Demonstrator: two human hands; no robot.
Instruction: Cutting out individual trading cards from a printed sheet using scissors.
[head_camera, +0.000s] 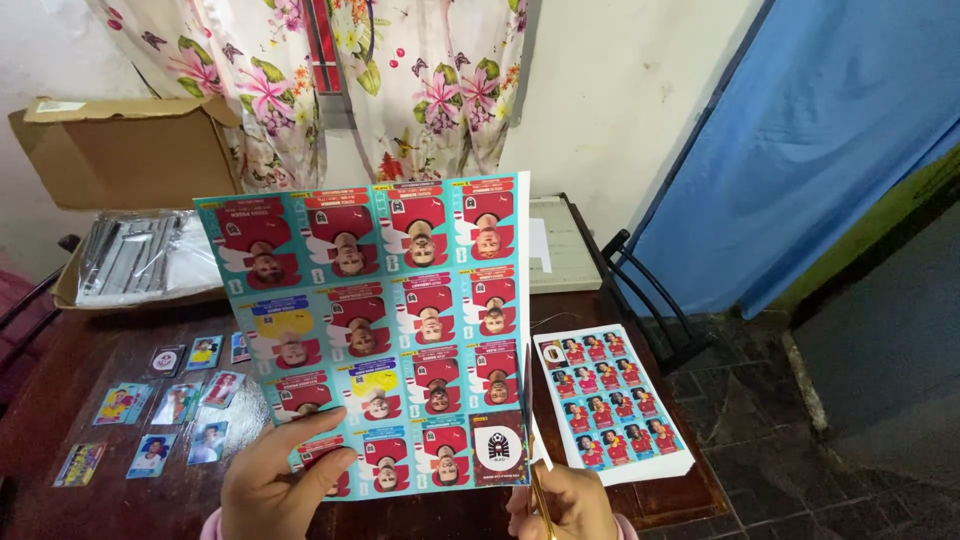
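Note:
My left hand (275, 480) holds up a printed sheet (375, 320) of turquoise and red picture cards by its lower left corner, thumb on the front. The sheet stands almost upright over the table, pictures upside down. My right hand (562, 505) grips a pair of scissors (528, 420) with yellow handles. Their blades point up along the sheet's right edge, next to a narrow white margin.
A stack of uncut card sheets (615, 400) lies on the dark wooden table (100, 360) at the right. Several loose cut cards (165, 415) lie at the left. An open cardboard box (125, 150) and plastic-wrapped packs (140, 255) sit behind. A black chair frame (640, 290) stands right.

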